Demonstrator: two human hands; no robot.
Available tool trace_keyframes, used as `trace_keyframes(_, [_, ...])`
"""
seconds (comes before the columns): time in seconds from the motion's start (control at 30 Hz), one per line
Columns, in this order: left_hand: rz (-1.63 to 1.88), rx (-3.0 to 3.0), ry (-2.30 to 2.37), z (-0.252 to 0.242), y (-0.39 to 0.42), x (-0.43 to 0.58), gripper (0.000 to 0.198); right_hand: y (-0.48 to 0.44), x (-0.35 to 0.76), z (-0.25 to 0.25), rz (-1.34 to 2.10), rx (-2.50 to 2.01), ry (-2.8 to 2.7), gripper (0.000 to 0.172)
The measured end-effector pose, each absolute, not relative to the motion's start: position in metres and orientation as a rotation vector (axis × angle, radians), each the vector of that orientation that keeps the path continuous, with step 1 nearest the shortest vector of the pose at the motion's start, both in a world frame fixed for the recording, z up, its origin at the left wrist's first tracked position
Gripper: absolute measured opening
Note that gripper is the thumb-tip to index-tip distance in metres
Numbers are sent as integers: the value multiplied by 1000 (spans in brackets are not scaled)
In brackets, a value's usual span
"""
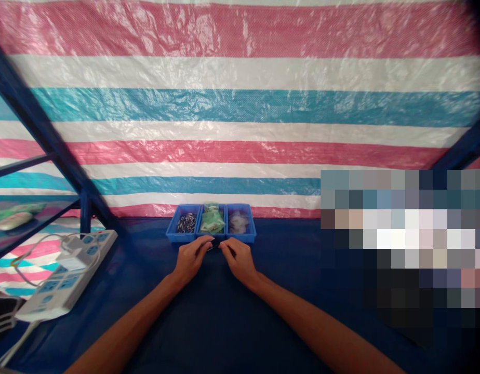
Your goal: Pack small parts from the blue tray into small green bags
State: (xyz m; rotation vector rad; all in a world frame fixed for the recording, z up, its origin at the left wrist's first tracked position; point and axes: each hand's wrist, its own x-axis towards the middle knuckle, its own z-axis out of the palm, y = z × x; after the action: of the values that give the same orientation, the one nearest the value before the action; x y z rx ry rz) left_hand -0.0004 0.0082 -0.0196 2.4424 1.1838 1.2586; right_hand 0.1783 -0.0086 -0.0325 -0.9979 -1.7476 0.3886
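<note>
Fingertips of the left hand [191,259] and the right hand [239,261] come together near the far edge of the blue tabletop [263,332], curled and pinching a small dark piece [211,248], too small to identify. It is just in front of three blue plastic bins [176,237] standing side by side along that edge: the left bin holds slender dark metal parts [186,223], the middle one green bagged parts [212,221], the right one clear bags [238,222]. A white power strip [66,272] lies angled at the tabletop's left edge, and a striped tarpaulin [240,109] hangs behind.
</note>
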Motion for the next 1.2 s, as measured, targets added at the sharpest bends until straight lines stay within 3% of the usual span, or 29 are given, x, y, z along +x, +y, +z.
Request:
trace_keyframes(0.4, [1186,2491,1038,-21,11,-3,26,-10,178,-31,394,-978,-1735,25])
trace_keyframes(1.2, [1386,2456,1048,-18,5,0,20,-10,179,-32,374,-1003,-1716,25])
